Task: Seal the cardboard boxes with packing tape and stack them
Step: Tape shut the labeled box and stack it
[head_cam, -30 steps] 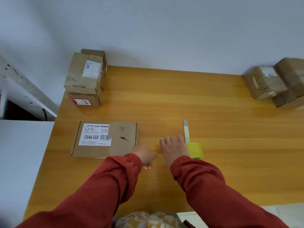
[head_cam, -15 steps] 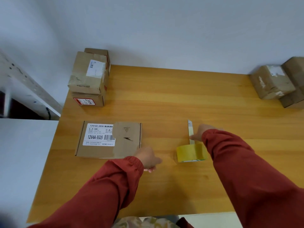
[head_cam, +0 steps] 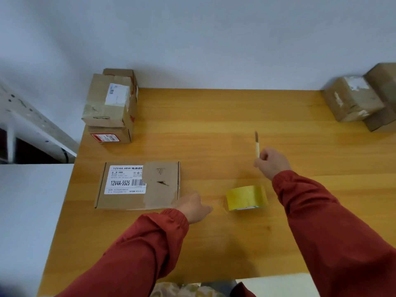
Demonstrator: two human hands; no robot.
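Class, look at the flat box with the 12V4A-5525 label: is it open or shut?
Shut. The flat box has its lid lying level, with no gap or inside showing.

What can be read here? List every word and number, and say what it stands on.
"12V4A 48W", then Chinese characters: top of the white label on the flat box.
"12V4A-5525": same label, large print.
Fine print on that label: too small.
Red label and shipping label on the left stack: blurred.
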